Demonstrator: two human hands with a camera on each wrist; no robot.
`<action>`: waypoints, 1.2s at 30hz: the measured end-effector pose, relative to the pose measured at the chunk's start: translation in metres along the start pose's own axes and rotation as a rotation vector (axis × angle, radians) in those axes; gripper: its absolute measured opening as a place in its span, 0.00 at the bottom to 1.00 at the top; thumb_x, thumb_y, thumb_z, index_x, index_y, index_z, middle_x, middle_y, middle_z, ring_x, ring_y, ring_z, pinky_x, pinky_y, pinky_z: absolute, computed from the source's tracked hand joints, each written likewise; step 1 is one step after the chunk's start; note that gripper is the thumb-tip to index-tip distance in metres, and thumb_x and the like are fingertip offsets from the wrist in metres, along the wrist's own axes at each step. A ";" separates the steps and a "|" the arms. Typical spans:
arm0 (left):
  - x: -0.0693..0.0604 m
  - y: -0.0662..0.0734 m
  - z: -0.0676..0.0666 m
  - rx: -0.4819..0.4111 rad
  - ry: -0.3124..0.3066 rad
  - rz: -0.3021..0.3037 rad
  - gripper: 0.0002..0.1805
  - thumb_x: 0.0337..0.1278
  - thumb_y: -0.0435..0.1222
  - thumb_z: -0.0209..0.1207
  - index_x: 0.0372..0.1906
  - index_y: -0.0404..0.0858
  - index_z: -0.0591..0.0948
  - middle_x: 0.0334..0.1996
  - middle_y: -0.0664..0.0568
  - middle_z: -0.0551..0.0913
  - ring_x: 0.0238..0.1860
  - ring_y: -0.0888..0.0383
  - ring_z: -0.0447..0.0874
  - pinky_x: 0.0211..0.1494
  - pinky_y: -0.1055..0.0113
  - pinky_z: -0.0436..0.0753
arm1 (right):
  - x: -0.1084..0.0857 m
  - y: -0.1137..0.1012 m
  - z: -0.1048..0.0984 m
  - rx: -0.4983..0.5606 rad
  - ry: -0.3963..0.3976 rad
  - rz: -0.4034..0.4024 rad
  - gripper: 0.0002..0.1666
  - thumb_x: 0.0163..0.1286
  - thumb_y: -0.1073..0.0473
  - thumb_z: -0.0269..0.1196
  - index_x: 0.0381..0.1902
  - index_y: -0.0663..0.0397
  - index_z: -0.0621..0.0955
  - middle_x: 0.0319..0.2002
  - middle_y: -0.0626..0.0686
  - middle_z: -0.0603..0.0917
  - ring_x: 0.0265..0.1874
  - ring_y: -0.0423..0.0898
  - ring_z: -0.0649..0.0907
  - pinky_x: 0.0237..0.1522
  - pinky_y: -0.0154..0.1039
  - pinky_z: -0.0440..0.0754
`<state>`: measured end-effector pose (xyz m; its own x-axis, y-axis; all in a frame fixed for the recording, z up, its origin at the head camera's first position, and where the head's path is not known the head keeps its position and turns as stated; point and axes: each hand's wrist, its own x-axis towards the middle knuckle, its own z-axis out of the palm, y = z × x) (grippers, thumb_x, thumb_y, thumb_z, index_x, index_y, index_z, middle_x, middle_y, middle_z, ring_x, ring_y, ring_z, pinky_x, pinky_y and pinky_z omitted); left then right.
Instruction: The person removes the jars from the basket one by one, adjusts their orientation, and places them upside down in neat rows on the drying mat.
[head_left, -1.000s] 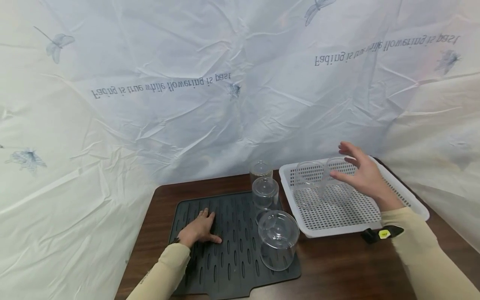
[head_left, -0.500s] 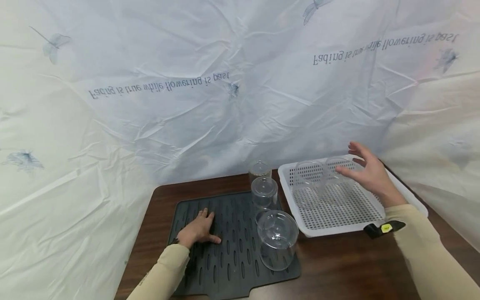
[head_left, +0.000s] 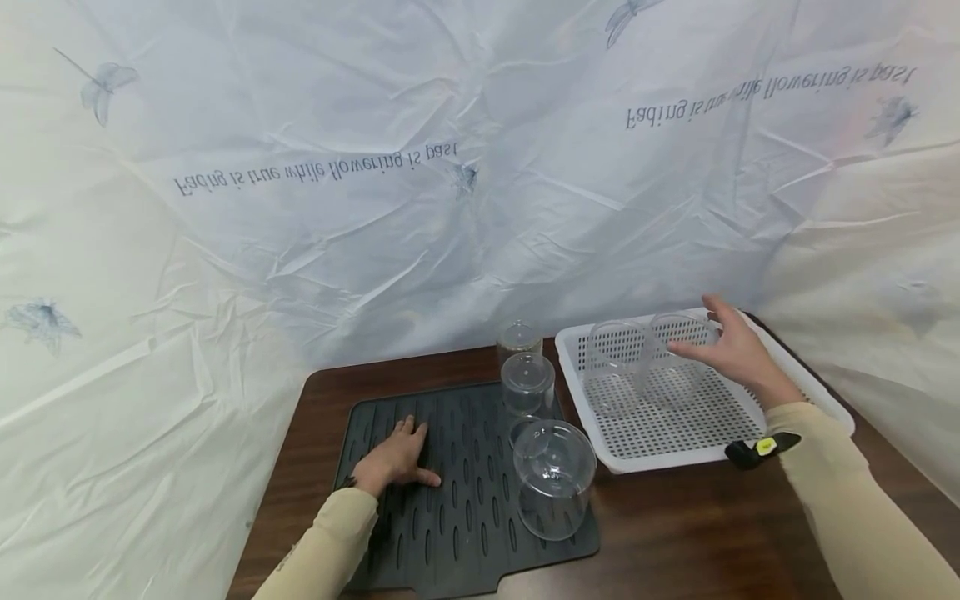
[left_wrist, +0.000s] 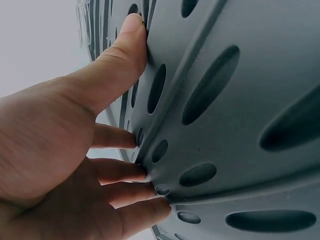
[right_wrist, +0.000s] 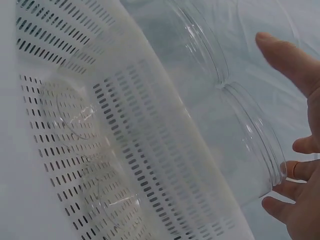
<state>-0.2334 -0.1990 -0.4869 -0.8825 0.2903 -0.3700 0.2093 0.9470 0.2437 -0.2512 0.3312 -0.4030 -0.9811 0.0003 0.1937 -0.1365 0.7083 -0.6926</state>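
My left hand [head_left: 397, 460] rests with spread fingers on the dark ribbed mat [head_left: 465, 500]; in the left wrist view its fingertips touch the slotted surface. Over the right part of the white basket [head_left: 667, 458], my right hand [head_left: 738, 352] is spread beside the rim of a clear jar [head_left: 675, 367]. In the right wrist view that jar [right_wrist: 240, 155] stands against another clear jar [right_wrist: 175, 55], and the fingertips of my right hand [right_wrist: 295, 135] are at its rim, the thumb apart from it. Whether they touch it I cannot tell.
Along the mat's right side stand a large clear jar [head_left: 555, 492], a smaller clear jar [head_left: 528, 385] and, behind, another clear jar [head_left: 519, 335]. A small round clear piece lies partly behind the large jar. Wrinkled white sheeting [head_left: 360, 250] hangs behind the brown table [head_left: 675, 525].
My right hand moved a little right, then came slightly back and lower, near the right jar's rim. The left hand has stayed on the mat.
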 end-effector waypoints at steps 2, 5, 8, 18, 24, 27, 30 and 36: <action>0.000 0.000 -0.001 0.003 0.002 -0.002 0.56 0.45 0.54 0.72 0.75 0.32 0.58 0.76 0.32 0.47 0.76 0.36 0.46 0.72 0.40 0.60 | 0.002 0.001 0.001 -0.009 -0.013 0.008 0.67 0.59 0.44 0.71 0.78 0.62 0.41 0.74 0.73 0.48 0.68 0.76 0.57 0.59 0.74 0.61; -0.002 0.001 -0.001 0.012 0.001 0.000 0.56 0.45 0.53 0.72 0.75 0.32 0.58 0.76 0.32 0.48 0.76 0.36 0.47 0.71 0.40 0.60 | 0.003 0.003 0.001 -0.012 -0.043 0.031 0.70 0.58 0.43 0.72 0.78 0.62 0.39 0.74 0.73 0.47 0.69 0.75 0.56 0.59 0.75 0.61; -0.001 0.001 0.000 0.011 0.001 0.005 0.56 0.45 0.53 0.72 0.74 0.32 0.59 0.76 0.32 0.48 0.76 0.36 0.47 0.72 0.40 0.60 | 0.003 0.006 0.001 0.007 -0.081 0.054 0.71 0.57 0.43 0.73 0.78 0.61 0.37 0.74 0.74 0.46 0.70 0.75 0.54 0.60 0.75 0.60; 0.002 0.000 -0.001 0.015 -0.002 0.003 0.56 0.46 0.54 0.72 0.75 0.33 0.58 0.76 0.33 0.47 0.76 0.37 0.46 0.72 0.40 0.60 | 0.004 0.030 -0.001 0.147 -0.234 0.094 0.70 0.61 0.52 0.71 0.76 0.64 0.31 0.71 0.80 0.49 0.69 0.76 0.54 0.61 0.73 0.62; -0.002 0.001 -0.002 -0.007 -0.007 0.016 0.56 0.46 0.53 0.72 0.75 0.31 0.58 0.76 0.31 0.47 0.76 0.35 0.45 0.71 0.39 0.60 | 0.004 0.037 -0.001 0.119 -0.268 0.077 0.67 0.61 0.51 0.71 0.76 0.68 0.38 0.70 0.79 0.53 0.68 0.76 0.56 0.60 0.73 0.63; -0.002 0.001 -0.002 -0.005 -0.010 0.020 0.56 0.46 0.53 0.71 0.75 0.31 0.57 0.76 0.31 0.47 0.76 0.34 0.45 0.71 0.39 0.60 | 0.006 0.041 0.000 0.113 -0.272 0.067 0.65 0.61 0.52 0.71 0.76 0.68 0.40 0.70 0.79 0.53 0.68 0.76 0.57 0.60 0.73 0.64; -0.002 0.001 -0.002 -0.001 -0.011 0.019 0.56 0.46 0.53 0.71 0.75 0.31 0.57 0.75 0.31 0.47 0.76 0.34 0.46 0.71 0.39 0.60 | 0.008 0.044 0.000 0.088 -0.254 0.075 0.64 0.60 0.51 0.72 0.76 0.69 0.42 0.70 0.78 0.55 0.67 0.75 0.59 0.59 0.72 0.65; -0.001 0.001 -0.003 -0.002 -0.016 0.015 0.56 0.46 0.53 0.71 0.75 0.31 0.57 0.76 0.31 0.47 0.76 0.34 0.45 0.71 0.40 0.60 | 0.009 0.044 0.000 0.084 -0.221 0.080 0.64 0.59 0.50 0.73 0.75 0.71 0.46 0.69 0.77 0.56 0.67 0.75 0.60 0.60 0.71 0.64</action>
<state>-0.2332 -0.1985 -0.4836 -0.8725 0.3066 -0.3804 0.2215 0.9422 0.2514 -0.2657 0.3624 -0.4312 -0.9942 -0.1069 -0.0139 -0.0594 0.6509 -0.7569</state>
